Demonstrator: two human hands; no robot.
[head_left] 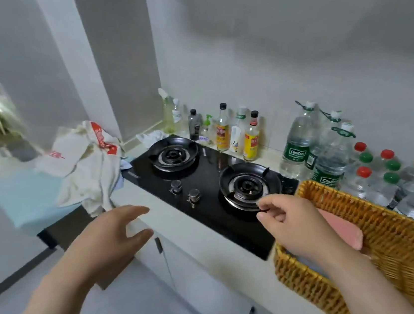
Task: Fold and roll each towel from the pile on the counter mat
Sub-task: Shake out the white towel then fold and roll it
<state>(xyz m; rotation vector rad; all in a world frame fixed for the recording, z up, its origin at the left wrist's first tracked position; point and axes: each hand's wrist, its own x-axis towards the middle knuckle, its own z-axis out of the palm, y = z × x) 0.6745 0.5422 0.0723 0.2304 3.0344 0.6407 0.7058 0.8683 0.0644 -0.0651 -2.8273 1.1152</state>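
Here, from largest thing to smallest:

- The counter (155, 210) runs from lower right to upper left, pale and narrow, with white cabinet doors below its front edge.
- The hob (211, 182) is black glass set into the counter, with two ring burners and two knobs near its front.
- The basket (382, 234) is woven and golden, on the counter just right of the hob; something pink (345, 228) lies inside it, partly hidden by my right wrist.
- The mat (23, 195) is light blue and lies at the far left end, beyond the hob.
- The towels (90, 168) sit in a crumpled heap on the mat's right part, white with red print, one corner hanging over the counter's front edge. A bit of blue cloth shows under them.
- The water bottles (330, 149) stand crowded behind the basket, against the wall.
- The sauce bottles (234, 132) line the wall behind the hob.
- My left hand (107, 242) hangs over the counter's front edge, below the towels and apart from them, fingers spread, holding nothing.
- My right hand (294, 221) hovers at the hob's right burner, fingers curled loosely inward, empty.
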